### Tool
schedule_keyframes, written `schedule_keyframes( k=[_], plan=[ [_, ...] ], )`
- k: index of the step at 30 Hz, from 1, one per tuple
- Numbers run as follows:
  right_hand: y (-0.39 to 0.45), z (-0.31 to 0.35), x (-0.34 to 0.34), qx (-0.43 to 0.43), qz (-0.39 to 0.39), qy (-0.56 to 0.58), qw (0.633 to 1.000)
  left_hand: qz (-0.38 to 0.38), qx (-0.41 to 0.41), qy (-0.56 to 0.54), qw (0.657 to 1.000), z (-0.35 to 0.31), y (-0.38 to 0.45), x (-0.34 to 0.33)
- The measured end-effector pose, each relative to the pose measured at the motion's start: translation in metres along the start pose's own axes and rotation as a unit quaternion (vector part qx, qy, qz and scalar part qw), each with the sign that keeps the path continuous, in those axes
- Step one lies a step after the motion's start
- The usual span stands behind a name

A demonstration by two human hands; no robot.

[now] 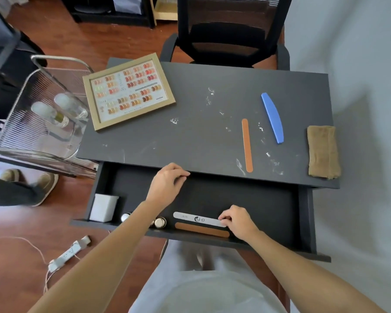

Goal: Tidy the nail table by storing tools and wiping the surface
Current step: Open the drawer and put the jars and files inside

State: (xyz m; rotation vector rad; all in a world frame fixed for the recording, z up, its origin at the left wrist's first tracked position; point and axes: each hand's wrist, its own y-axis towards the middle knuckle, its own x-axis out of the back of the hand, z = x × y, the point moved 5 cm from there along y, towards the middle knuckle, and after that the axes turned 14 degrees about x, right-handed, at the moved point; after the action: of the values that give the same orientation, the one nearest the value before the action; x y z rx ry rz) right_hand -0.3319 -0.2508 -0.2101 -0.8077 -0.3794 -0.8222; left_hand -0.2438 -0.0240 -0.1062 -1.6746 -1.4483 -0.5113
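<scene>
The dark nail table (196,134) has white dust smears, an orange nail file (247,145), a curved blue buffer (272,118) and a folded tan cloth (323,152) at its right edge. Its drawer (303,213) is pulled out. Inside lie a grey-white file (196,219) and a brown file (201,229). My right hand (238,222) pinches the right end of the grey-white file. My left hand (167,184) hovers over the drawer with curled fingers near the table's front edge, holding nothing.
A gold-framed nail colour chart (128,91) lies at the table's far left. A white box (104,207) and metal-capped bottles (160,222) sit in the drawer's left. A black chair (226,35) stands behind, a clear cart (43,114) at left, a power strip (68,254) on the floor.
</scene>
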Motion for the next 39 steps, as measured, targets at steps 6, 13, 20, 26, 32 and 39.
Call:
schedule_keyframes(
  k=[6,13,20,26,32,39],
  plan=[
    [-0.016,0.004,0.037,0.019,-0.145,0.025,0.989,0.045,-0.132,0.077,0.987,-0.084,0.055,-0.021],
    [-0.032,-0.017,0.179,0.022,-0.422,-0.044,0.905,0.086,-0.252,0.303,0.915,-0.173,0.105,-0.085],
    [0.017,-0.058,0.242,-0.123,-0.399,-0.051,0.907,0.083,-0.3,0.345,0.886,-0.196,0.129,-0.099],
    [0.046,-0.057,0.253,-0.192,-0.342,-0.105,0.914,0.048,-0.341,0.384,0.857,-0.194,0.133,-0.1],
    [0.053,-0.056,0.26,-0.199,-0.348,-0.08,0.912,-0.02,-0.377,0.218,0.9,-0.196,0.097,-0.059],
    [0.03,-0.059,0.247,-0.143,-0.418,0.268,0.856,0.191,-0.291,0.18,0.92,-0.102,-0.006,-0.047]
  ],
)
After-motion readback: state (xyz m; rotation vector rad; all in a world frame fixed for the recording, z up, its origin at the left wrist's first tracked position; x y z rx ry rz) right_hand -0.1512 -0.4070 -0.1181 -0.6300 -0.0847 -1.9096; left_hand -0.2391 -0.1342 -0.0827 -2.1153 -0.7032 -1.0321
